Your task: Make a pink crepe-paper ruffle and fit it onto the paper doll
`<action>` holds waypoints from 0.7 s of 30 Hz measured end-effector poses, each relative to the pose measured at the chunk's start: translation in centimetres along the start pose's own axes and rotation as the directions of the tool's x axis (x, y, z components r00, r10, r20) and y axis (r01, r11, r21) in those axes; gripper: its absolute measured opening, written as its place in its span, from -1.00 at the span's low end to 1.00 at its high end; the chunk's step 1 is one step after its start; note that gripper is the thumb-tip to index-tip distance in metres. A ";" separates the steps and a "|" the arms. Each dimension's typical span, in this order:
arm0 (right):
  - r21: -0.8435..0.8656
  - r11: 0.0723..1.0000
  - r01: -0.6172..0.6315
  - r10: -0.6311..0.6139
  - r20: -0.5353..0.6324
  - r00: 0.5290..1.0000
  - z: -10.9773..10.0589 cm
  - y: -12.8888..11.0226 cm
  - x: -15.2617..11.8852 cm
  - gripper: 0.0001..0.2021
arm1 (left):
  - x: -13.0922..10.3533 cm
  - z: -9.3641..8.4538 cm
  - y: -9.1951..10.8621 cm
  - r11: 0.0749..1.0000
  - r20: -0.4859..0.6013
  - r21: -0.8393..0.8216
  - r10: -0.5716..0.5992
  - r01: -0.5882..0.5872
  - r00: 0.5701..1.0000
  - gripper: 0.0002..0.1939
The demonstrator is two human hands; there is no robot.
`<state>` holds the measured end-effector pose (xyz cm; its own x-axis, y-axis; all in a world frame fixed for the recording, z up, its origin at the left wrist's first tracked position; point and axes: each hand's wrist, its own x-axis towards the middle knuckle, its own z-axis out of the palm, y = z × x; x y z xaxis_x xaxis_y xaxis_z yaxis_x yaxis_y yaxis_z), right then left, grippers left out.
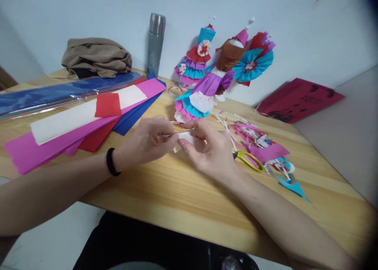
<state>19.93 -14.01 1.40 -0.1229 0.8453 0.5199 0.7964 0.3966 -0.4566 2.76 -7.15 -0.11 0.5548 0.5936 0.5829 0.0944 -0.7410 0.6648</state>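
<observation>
1. White crepe-paper piece (193, 139) held up between both hands, above the wooden table (165, 191), near its front edge.
2. At its left side, left hand (147, 142): thumb and forefinger nearly closed, pinching the edge.
3. At its right side, right hand (211, 148): fingers curved, thumb pressed against the white.
4. Just right of that hand, yellow-handled scissors (250, 161), beside a heap of paper scraps (255, 138).
5. To the left, red paper square (108, 105) on a long white strip (132, 97).
6. Behind, ruffled crepe-paper dresses (206, 82) and steel-capped flask (155, 45), upright.
</observation>
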 end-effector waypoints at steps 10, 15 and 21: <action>-0.142 0.990 0.010 -0.004 0.040 0.999 0.1 -0.3 -0.7 -0.74 | 0.0 0.3 -0.3 0.958 -0.062 0.254 0.152 -0.131 0.987 -0.75; -0.057 0.996 -0.062 0.067 0.096 0.993 -0.4 -0.3 -0.2 -0.76 | -0.2 0.5 -0.6 0.963 -0.077 0.251 0.116 -0.094 0.990 -0.78; -0.127 0.991 -0.032 0.042 0.078 0.996 -0.8 0.1 0.0 -0.68 | 0.0 0.2 -0.6 0.976 -0.078 0.211 0.063 -0.045 0.995 -0.71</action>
<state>20.45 -14.25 1.94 -0.1351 0.8864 0.4428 0.8689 0.3208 -0.3770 2.89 -6.80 -0.60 0.4933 0.5685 0.6584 0.2417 -0.8167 0.5240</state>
